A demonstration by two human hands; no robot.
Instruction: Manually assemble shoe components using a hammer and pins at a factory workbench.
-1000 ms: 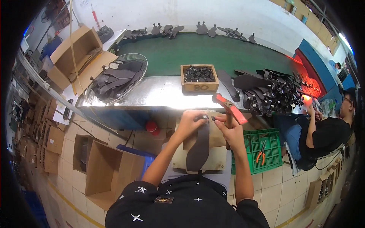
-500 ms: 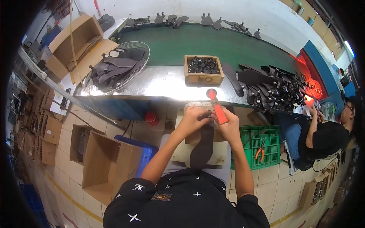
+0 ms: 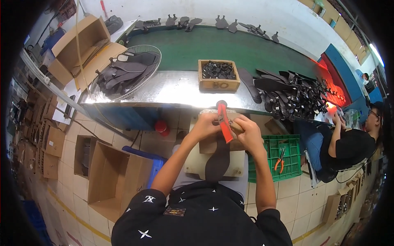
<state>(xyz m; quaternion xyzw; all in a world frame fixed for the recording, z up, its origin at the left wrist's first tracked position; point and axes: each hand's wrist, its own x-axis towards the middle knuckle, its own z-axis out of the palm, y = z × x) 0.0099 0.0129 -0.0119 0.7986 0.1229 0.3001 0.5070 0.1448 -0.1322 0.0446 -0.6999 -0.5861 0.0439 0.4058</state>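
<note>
Dark sole (image 3: 218, 162) lies over cream board (image 3: 236, 165), reaching its near edge. Left hand (image 3: 206, 126) grasps sole's far end; right hand (image 3: 248, 133) grasps hammer (image 3: 224, 124). Toward worktop (image 3: 176, 89) near edge, bare metal separates basket (image 3: 156, 70) from wooden box (image 3: 213, 85); piled soles (image 3: 288, 96) obstruct right end.

Matt sole (image 3: 217, 164), smooth hammer head (image 3: 224, 125) — shiny metal tabletop (image 3: 176, 88), wooden box (image 3: 219, 85), plastic crate (image 3: 292, 168)

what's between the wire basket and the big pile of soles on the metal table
In the head view, a wooden box of small black parts, with a dark sole to its right.
</note>
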